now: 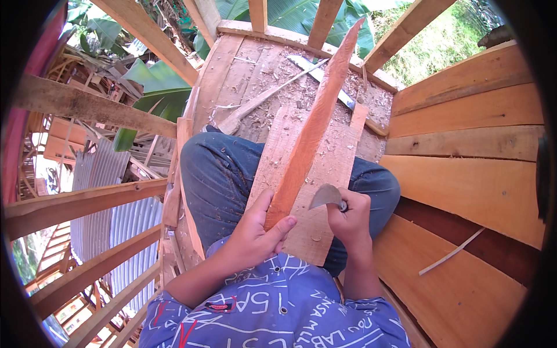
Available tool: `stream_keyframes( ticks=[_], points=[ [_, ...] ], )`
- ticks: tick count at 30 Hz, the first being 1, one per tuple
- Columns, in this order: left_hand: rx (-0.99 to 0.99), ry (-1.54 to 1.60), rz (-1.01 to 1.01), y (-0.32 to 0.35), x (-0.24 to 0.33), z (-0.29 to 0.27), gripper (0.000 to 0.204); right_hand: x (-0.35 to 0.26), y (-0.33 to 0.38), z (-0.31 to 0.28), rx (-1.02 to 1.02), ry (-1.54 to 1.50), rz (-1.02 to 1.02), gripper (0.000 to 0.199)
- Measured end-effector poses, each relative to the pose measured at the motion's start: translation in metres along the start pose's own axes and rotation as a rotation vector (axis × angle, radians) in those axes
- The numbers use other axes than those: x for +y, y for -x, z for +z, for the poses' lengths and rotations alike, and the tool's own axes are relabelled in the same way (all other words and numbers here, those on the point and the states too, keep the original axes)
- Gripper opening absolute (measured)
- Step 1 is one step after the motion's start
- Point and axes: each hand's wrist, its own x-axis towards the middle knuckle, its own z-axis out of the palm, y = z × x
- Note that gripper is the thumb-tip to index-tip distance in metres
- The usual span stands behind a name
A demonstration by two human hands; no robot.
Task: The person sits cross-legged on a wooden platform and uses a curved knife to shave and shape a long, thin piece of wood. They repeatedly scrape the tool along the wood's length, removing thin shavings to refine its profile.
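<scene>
My left hand (258, 235) is wrapped round the lower end of a long reddish-brown piece of wood (310, 133), rough-cut and tapering to a point at its far end. This piece slants away to the upper right, above a wide pale board (332, 153) that lies across my lap. In my right hand (351, 219), closed round its handle, is a knife with a short, broad, curved blade (325, 197). The blade stands just right of the reddish piece, over the board and apart from the wood. Most of the knife's handle is hidden in my fist.
Wood shavings cover the plank floor (249, 64) ahead. A long pale stick (264, 100) and a handsaw (346, 98) lie there. Wooden rails (87, 203) stand at my left, with corrugated sheets beyond. A plank wall (464, 191) rises close at my right.
</scene>
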Motion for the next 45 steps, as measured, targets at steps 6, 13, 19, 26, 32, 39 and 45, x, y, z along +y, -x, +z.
stream_keyframes(
  ticks=[6,13,19,26,32,39,45],
  points=[
    [-0.029,-0.34,0.073,0.009,-0.003,0.006,0.035,-0.005,-0.008,0.0,0.136,0.332,-0.075,0.024],
    [-0.014,-0.367,0.122,0.014,-0.008,0.011,0.033,0.005,-0.018,-0.002,0.222,0.345,-0.103,0.02],
    [-0.03,-0.283,0.039,0.018,-0.005,0.013,0.032,0.004,-0.02,0.0,0.264,0.317,-0.088,0.022],
    [-0.202,-0.145,-0.112,0.038,-0.026,0.019,0.027,0.065,-0.055,-0.053,0.521,0.175,0.291,0.036],
    [0.098,0.067,0.102,0.019,-0.006,-0.017,0.028,0.037,-0.037,-0.034,0.273,0.099,0.18,0.045],
    [-0.006,-0.095,0.079,-0.006,-0.018,-0.004,0.03,-0.002,-0.014,0.021,-0.214,-0.8,0.261,0.041],
    [-0.058,-0.419,0.328,-0.013,-0.035,-0.015,0.036,-0.008,-0.027,0.015,-0.113,-0.709,0.341,0.027]
  ],
)
